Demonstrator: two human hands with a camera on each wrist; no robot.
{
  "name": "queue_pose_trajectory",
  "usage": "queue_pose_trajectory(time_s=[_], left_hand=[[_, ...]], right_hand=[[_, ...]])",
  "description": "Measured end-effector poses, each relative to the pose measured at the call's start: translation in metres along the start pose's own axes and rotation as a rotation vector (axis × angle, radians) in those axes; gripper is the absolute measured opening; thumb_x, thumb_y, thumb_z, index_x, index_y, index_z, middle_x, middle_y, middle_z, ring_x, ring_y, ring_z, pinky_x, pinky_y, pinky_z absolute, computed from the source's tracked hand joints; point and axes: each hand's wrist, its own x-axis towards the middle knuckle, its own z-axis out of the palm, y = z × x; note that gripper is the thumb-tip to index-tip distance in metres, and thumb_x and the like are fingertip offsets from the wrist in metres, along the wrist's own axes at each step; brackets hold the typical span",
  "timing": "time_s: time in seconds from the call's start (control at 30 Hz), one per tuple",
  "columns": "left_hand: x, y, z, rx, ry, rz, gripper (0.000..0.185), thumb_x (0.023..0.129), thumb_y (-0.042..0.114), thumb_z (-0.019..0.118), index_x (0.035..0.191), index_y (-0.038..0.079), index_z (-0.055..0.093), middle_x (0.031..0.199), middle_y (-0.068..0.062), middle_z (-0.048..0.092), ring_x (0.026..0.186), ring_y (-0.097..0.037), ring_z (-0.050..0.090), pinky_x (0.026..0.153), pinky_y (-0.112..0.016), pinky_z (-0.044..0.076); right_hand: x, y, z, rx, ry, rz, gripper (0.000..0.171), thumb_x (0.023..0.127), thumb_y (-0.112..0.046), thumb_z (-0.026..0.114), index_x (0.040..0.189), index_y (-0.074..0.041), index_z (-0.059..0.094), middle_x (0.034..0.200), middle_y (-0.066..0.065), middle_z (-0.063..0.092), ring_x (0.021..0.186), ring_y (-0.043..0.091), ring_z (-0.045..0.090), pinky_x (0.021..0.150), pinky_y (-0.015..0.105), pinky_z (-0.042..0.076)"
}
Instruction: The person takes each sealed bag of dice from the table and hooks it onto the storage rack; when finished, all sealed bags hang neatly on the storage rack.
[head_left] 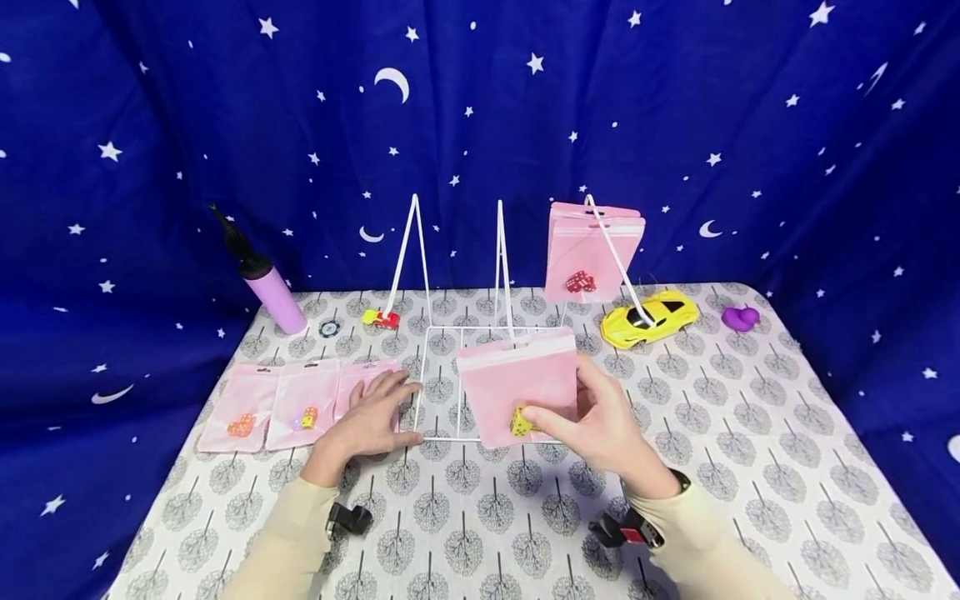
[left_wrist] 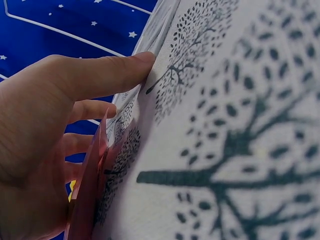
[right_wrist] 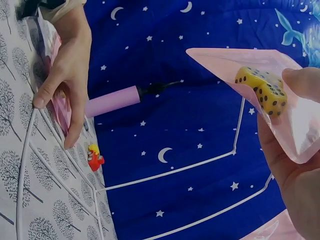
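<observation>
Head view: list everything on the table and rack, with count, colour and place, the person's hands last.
Held bag: one, pink, yellow dice inside, over the rack base.
Hung bags: a pink stack, red dice in the front one, on the right peg.
Flat bags: three, pink, table's left.
Wire rack: one, white, centre.
Toy car: one, yellow, right rear.
Purple toy: one, far right.
Pump: one, lilac, left rear.
Small toy: one, yellow-red, behind the rack.
Left hand: rests on the nearest flat bag.
Right hand: pinches the held bag.
</observation>
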Motion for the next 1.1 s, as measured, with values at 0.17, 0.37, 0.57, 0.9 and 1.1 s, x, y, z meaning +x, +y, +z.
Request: queue_pose_trajectory(time_s=[0.17, 0.37, 0.57, 0.9, 1.1], left_hand=[[0.001, -0.001, 0.000, 0.005, -0.005, 0.004, 0.089, 0.075, 0.059, 0.073, 0.149, 0.024, 0.038, 0.161, -0.009, 0.023, 0.148, -0.038, 0.018, 0.112, -0.074, 0.009], [0.000, -0.003, 0.000, 0.014, -0.001, 0.008, 0.089, 0.075, 0.059, 0.073, 0.149, 0.024, 0.038, 0.161, -0.010, 0.024, 0.147, -0.038, 0.019, 0.111, -0.074, 0.009], [0.000, -0.002, -0.001, 0.016, -0.001, 0.011, 0.088, 0.076, 0.059, 0.073, 0.149, 0.024, 0.039, 0.161, -0.010, 0.024, 0.147, -0.038, 0.018, 0.111, -0.075, 0.010], [0.001, -0.002, -0.001, 0.010, 0.011, 0.014, 0.088, 0.075, 0.058, 0.073, 0.149, 0.025, 0.038, 0.161, -0.009, 0.024, 0.147, -0.039, 0.019, 0.111, -0.074, 0.009], [0.001, -0.003, 0.001, 0.018, -0.001, 0.006, 0.089, 0.075, 0.060, 0.073, 0.150, 0.026, 0.037, 0.162, -0.008, 0.022, 0.148, -0.038, 0.018, 0.112, -0.073, 0.008]], right_hand=[[0.004, 0.003, 0.002, -0.007, 0.042, 0.051, 0.057, 0.070, 0.015, 0.076, 0.122, 0.004, 0.054, 0.108, 0.014, 0.066, 0.090, 0.012, 0.068, 0.071, 0.033, 0.062], [0.010, 0.011, 0.005, -0.004, 0.050, 0.100, 0.053, 0.072, 0.013, 0.076, 0.120, 0.004, 0.054, 0.107, 0.024, 0.065, 0.089, 0.012, 0.069, 0.070, 0.035, 0.062], [0.018, 0.023, 0.005, -0.020, 0.085, 0.051, 0.052, 0.071, 0.014, 0.076, 0.117, 0.006, 0.056, 0.105, 0.011, 0.068, 0.084, 0.011, 0.069, 0.067, 0.031, 0.062], [0.035, 0.039, 0.008, 0.002, 0.120, 0.090, 0.047, 0.074, 0.011, 0.076, 0.117, 0.004, 0.057, 0.106, 0.007, 0.068, 0.087, 0.010, 0.070, 0.074, 0.030, 0.061], [0.045, 0.048, 0.007, -0.039, 0.144, 0.114, 0.043, 0.076, 0.004, 0.078, 0.115, 0.002, 0.059, 0.105, 0.019, 0.067, 0.083, 0.009, 0.069, 0.071, 0.029, 0.061]])
